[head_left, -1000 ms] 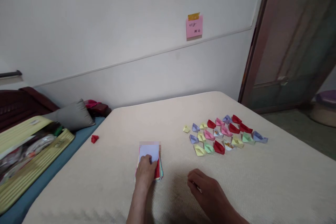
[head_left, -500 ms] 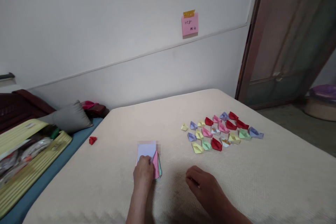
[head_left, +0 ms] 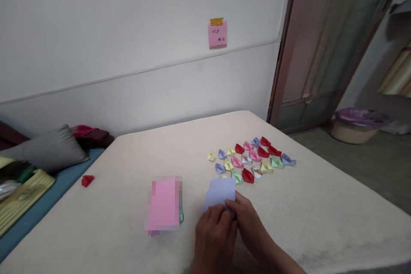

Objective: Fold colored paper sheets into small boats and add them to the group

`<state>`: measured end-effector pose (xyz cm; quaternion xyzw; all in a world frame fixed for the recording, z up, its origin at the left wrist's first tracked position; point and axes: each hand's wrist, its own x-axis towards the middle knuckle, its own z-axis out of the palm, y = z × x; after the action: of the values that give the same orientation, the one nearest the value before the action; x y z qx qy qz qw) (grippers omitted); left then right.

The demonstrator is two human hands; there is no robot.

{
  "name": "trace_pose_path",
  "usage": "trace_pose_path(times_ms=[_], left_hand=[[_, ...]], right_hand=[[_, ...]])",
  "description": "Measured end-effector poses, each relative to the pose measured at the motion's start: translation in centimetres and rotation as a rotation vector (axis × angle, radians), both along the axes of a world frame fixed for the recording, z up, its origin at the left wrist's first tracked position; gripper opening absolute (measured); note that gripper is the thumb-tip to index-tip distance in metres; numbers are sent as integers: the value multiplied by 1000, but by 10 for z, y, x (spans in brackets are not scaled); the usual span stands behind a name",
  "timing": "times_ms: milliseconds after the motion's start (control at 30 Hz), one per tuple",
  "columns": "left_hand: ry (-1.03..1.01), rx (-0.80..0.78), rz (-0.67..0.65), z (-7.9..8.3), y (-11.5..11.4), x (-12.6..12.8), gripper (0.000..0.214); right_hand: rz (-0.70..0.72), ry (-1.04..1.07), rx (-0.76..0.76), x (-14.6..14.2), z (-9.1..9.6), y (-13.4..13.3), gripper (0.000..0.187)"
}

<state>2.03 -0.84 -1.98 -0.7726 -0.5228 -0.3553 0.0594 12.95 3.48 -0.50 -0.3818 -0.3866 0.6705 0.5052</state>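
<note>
A pale lavender sheet of paper (head_left: 220, 190) is held up between both hands, just above the cream covering. My left hand (head_left: 214, 231) has its fingers closed on the sheet's lower edge. On the sheet's right side, my right hand (head_left: 248, 218) pinches it with the thumb in front. To the left lies a stack of coloured paper (head_left: 164, 203) with a pink sheet on top; it is partly pixelated. Beyond the hands sit several folded paper boats (head_left: 245, 160) in loose rows, red, pink, yellow, green, lavender and patterned. The sheet covers part of a yellow one.
A crumpled-looking red paper piece (head_left: 87, 180) lies at the left of the cream-covered surface (head_left: 128, 205). Past its left edge are a grey pillow (head_left: 53, 150) and a yellow case (head_left: 28, 197). A pink note (head_left: 217, 35) is taped to the wall. A lined basin (head_left: 356, 128) stands right.
My left hand has moved right, taking the lavender sheet off the stack. My right hand has come onto the sheet too. Pink now tops the stack, and the view has turned right.
</note>
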Motion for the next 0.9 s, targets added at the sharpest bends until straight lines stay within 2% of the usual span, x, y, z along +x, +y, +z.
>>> trace_pose_path(times_ms=[67, 133, 200, 233, 300, 367, 400, 467, 567, 767, 833, 900], left_hand=[[-208, -6, 61, 5, 1, -10, 15], [-475, -93, 172, 12, 4, -27, 17], [-749, -312, 300, 16, 8, -42, 22], [-903, -440, 315, 18, 10, -47, 26], [-1200, -669, 229, 20, 11, -51, 33], [-1369, -839, 68, 22, 12, -48, 32], [-1399, -885, 11, 23, 12, -46, 30], [-1403, -892, -16, 24, 13, -41, 24], [-1356, -822, 52, 22, 15, -39, 19], [-1359, -655, 93, 22, 17, -43, 17], [-1398, -635, 77, 24, 17, -44, 15], [-1421, -618, 56, 26, 17, -45, 13]], right_hand=[[37, 33, -20, 6, 1, 6, 6], [106, 94, -38, 13, 3, 10, 18], [169, 130, -44, 18, 5, 13, 25], [194, 136, -47, 19, 6, 13, 27], [218, 118, -60, 20, 8, 13, 30], [219, 70, -70, 19, 10, 13, 32], [220, 41, -68, 18, 10, 13, 33], [226, -13, -33, 16, 9, 13, 34], [219, -90, 69, 16, 4, 14, 41], [10, -307, 253, 28, 5, 16, 58], [48, -346, 299, 33, 8, 17, 53], [114, -422, 345, 37, 10, 18, 39]])
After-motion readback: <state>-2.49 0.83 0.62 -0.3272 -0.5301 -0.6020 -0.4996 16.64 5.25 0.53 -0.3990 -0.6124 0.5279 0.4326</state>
